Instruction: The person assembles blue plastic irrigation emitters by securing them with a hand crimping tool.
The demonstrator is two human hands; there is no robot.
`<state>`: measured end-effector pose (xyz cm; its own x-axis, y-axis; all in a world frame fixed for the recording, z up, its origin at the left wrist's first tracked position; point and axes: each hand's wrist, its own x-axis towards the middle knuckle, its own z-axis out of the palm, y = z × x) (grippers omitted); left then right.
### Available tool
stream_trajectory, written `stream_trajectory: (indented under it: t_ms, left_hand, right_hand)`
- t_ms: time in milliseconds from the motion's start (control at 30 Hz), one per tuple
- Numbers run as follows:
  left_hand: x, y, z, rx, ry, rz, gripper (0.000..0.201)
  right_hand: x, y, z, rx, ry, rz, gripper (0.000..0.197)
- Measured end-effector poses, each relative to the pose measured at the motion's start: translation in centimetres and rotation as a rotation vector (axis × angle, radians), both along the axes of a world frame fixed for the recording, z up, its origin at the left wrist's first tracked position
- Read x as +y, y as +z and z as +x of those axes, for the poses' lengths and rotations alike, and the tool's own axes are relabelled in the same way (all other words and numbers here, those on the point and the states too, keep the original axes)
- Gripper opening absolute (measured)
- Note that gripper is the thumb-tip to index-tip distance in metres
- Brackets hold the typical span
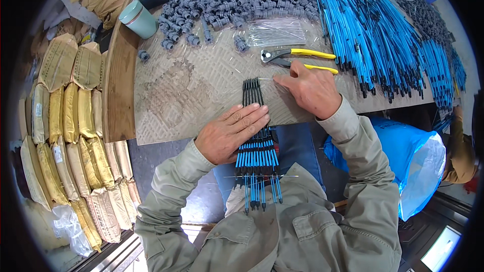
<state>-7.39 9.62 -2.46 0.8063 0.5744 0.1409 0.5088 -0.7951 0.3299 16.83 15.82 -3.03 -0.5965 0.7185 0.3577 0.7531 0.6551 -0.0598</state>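
A row of slim blue-and-black rods (258, 157) lies side by side, black ends on the table and blue lower parts hanging over its front edge towards my lap. My left hand (229, 133) lies across them, fingers straight and together, holding them; its thumb is hidden. At the black tips, my right hand (312, 89) pinches a thin metal wire (266, 78) that reaches the rightmost tip. Another thin wire (289, 176) crosses the rods lower down. Just beyond my right hand rest end-cutting pliers (275, 55) with yellow handles.
Grey plastic fittings (222, 5) are heaped at the back, near a pile of straight wires (277, 32). Bundled blue rods (373, 35) cover the right side. A pale green cup (138, 19) stands back left. Stacked sacks (70, 116) line the left; a blue bag (403, 156) sits right.
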Motion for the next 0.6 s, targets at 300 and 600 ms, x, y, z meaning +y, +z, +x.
stream_trajectory:
  t_ms: [300, 600]
  left_hand:
    - [-0.06, -0.04, 0.00, 0.001, 0.014, 0.019, 0.054]
    - [-0.08, -0.10, 0.12, -0.006, 0.022, 0.048, 0.051]
  right_hand:
    - [0.19, 0.14, -0.13, -0.066, 0.003, 0.019, 0.019]
    - [0.71, -0.45, 0.14, -0.032, 0.024, 0.043, 0.020]
